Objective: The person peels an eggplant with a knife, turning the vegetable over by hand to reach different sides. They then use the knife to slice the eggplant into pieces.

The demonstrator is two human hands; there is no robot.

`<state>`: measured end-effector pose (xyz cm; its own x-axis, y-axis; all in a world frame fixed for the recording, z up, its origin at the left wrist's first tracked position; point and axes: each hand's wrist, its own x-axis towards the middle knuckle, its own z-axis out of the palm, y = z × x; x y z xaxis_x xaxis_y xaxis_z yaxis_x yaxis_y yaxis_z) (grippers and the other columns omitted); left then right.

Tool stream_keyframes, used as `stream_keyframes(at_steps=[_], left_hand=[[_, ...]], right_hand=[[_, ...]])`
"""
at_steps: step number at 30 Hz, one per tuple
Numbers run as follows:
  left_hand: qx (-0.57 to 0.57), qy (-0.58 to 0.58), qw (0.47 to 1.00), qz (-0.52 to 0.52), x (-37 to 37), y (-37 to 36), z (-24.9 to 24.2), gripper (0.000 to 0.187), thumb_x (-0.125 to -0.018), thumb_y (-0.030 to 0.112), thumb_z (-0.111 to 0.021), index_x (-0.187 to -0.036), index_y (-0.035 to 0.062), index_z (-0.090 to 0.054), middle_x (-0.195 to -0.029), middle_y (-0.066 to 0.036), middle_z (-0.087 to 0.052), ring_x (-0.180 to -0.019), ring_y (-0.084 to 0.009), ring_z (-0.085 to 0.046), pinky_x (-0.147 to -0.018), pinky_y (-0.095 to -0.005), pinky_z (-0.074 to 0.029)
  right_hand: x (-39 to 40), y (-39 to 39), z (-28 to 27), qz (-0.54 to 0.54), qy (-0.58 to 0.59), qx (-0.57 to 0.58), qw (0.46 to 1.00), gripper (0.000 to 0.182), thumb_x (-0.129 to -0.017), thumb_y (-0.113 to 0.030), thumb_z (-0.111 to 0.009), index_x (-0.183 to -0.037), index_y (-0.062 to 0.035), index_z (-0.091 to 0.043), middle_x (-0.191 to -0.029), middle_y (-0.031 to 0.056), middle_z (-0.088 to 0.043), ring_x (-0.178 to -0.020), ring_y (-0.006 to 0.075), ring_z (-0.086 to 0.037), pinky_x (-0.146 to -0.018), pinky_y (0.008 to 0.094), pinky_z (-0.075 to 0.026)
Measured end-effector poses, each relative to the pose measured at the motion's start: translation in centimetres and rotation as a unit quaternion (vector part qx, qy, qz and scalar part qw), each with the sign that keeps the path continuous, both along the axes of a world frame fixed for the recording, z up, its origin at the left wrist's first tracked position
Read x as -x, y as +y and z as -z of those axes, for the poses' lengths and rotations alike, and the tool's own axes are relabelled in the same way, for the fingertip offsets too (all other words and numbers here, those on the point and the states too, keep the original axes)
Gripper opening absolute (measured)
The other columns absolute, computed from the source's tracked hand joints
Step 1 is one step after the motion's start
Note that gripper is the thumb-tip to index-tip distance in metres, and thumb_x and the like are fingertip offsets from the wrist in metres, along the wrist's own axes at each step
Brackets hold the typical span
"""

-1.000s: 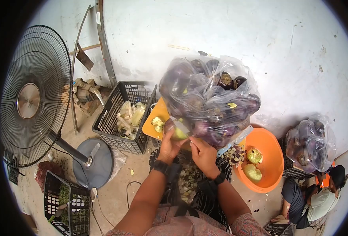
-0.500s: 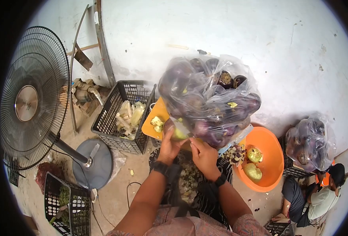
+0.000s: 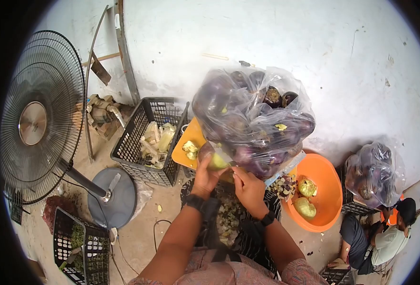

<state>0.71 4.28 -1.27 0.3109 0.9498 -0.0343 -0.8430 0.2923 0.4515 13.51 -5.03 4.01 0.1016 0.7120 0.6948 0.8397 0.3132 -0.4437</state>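
Observation:
My left hand [image 3: 204, 176] is wrapped round a partly peeled eggplant [image 3: 216, 162], which shows pale green flesh beside purple skin. My right hand [image 3: 249, 189] is closed on the dark handle of a knife [image 3: 224, 155]; its broad, light blade lies against the eggplant. Just beyond my hands, a clear plastic bag [image 3: 252, 118] bulges with whole purple eggplants. Pale trimmed pieces [image 3: 190, 149] sit on an orange board [image 3: 195, 130] to the left. To the right, an orange basin [image 3: 331, 190] holds peeled eggplants [image 3: 305, 207].
A black crate [image 3: 160, 176] with pale scraps stands left of the board, and a standing fan [image 3: 32, 123] farther left. Another crate [image 3: 96, 256] holds greens at lower left. A second bag of eggplants [image 3: 374, 173] and a seated person [image 3: 386, 244] are at right.
The eggplant is turned slightly in my left hand, with more pale flesh facing up. My right hand and the knife have shifted slightly to the right.

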Motion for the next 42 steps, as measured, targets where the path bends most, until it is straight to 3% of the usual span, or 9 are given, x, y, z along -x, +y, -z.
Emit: stream_keyframes(at_steps=[4,12,18,21,27,31,37,39,42], left_hand=[[-0.016,-0.014,1.0,0.003,-0.1,0.0,0.0,0.043,-0.09,0.028,-0.058,-0.127,0.0076,-0.048,-0.122,-0.011,-0.057,-0.114,-0.0278,-0.055,-0.095,-0.0506,-0.047],[-0.008,-0.003,1.0,-0.01,-0.1,0.0,-0.1,0.044,-0.09,0.029,-0.059,-0.127,0.0075,-0.048,-0.122,-0.01,-0.057,-0.114,-0.0277,-0.055,-0.096,-0.0507,-0.046],[-0.011,-0.007,1.0,0.007,-0.1,-0.1,-0.2,0.046,-0.089,0.028,-0.059,-0.128,0.0075,-0.047,-0.124,-0.011,-0.057,-0.117,-0.0279,-0.054,-0.098,-0.0514,-0.045],[-0.02,-0.007,1.0,0.015,0.0,-0.1,-0.5,0.047,-0.09,0.03,-0.058,-0.13,0.0083,-0.047,-0.126,-0.011,-0.056,-0.118,-0.028,-0.053,-0.098,-0.0513,-0.045],[-0.001,0.008,1.0,-0.004,-0.1,0.0,-0.2,0.047,-0.089,0.033,-0.058,-0.129,0.0103,-0.048,-0.125,-0.009,-0.056,-0.116,-0.0276,-0.054,-0.096,-0.0497,-0.046],[0.031,0.013,0.999,-0.032,-0.3,0.0,-0.4,0.047,-0.087,0.034,-0.06,-0.126,0.0114,-0.049,-0.121,-0.008,-0.057,-0.112,-0.0263,-0.056,-0.094,-0.0501,-0.047],[0.038,0.017,0.998,-0.036,-0.2,0.4,0.3,0.048,-0.085,0.037,-0.062,-0.125,0.0126,-0.05,-0.121,-0.007,-0.058,-0.113,-0.0251,-0.055,-0.093,-0.0506,-0.045],[0.054,-0.001,0.998,-0.034,-0.1,0.7,0.8,0.057,-0.085,0.029,-0.062,-0.133,0.0192,-0.034,-0.129,-0.009,-0.049,-0.12,-0.0302,-0.048,-0.095,-0.06,-0.039],[0.049,0.0,0.999,-0.017,0.1,0.8,0.8,0.054,-0.086,0.031,-0.06,-0.132,0.0216,-0.034,-0.128,-0.009,-0.048,-0.118,-0.0293,-0.049,-0.094,-0.0588,-0.04]], right_hand=[[-0.1,1.0,-0.2,-0.013,0.006,-0.003,1.0,0.023,-0.084,-0.017,-0.064,-0.107,-0.0169,-0.069,-0.073,0.0123,-0.063,-0.059,0.0315,-0.06,-0.054,0.0397,-0.047],[0.4,2.7,-2.0,-0.003,-0.028,0.099,0.995,0.022,-0.087,-0.022,-0.061,-0.107,-0.0189,-0.069,-0.072,0.0145,-0.064,-0.062,0.0319,-0.062,-0.054,0.0409,-0.047],[-0.2,5.0,-1.1,0.004,0.03,0.074,0.997,0.024,-0.087,-0.024,-0.06,-0.108,-0.019,-0.069,-0.069,0.0149,-0.063,-0.06,0.0333,-0.061,-0.053,0.0428,-0.046],[-0.5,4.8,-2.5,0.007,-0.01,0.114,0.993,0.026,-0.085,-0.018,-0.062,-0.11,-0.016,-0.068,-0.074,0.016,-0.064,-0.064,0.0337,-0.062,-0.056,0.0396,-0.047],[-1.0,0.8,-0.9,-0.049,-0.019,-0.018,0.998,0.027,-0.085,-0.018,-0.063,-0.111,-0.0205,-0.069,-0.07,0.0114,-0.062,-0.058,0.0293,-0.06,-0.051,0.0374,-0.046],[-1.9,-0.9,-0.5,-0.022,-0.083,0.029,0.996,0.028,-0.084,-0.019,-0.065,-0.111,-0.0223,-0.069,-0.064,0.0084,-0.056,-0.052,0.0275,-0.056,-0.047,0.0379,-0.043],[-2.1,-0.8,-1.3,-0.03,-0.073,0.02,0.997,0.03,-0.084,-0.02,-0.064,-0.113,-0.0237,-0.068,-0.064,0.0085,-0.056,-0.052,0.0273,-0.056,-0.047,0.038,-0.043],[-2.1,-1.0,-1.0,-0.03,-0.08,0.028,0.996,0.03,-0.084,-0.02,-0.064,-0.113,-0.024,-0.068,-0.065,0.0085,-0.056,-0.052,0.0274,-0.056,-0.048,0.0381,-0.043],[-2.2,-1.1,-0.4,-0.026,-0.089,0.04,0.995,0.03,-0.084,-0.02,-0.064,-0.113,-0.0243,-0.068,-0.066,0.0085,-0.057,-0.053,0.0275,-0.057,-0.048,0.0382,-0.044]])
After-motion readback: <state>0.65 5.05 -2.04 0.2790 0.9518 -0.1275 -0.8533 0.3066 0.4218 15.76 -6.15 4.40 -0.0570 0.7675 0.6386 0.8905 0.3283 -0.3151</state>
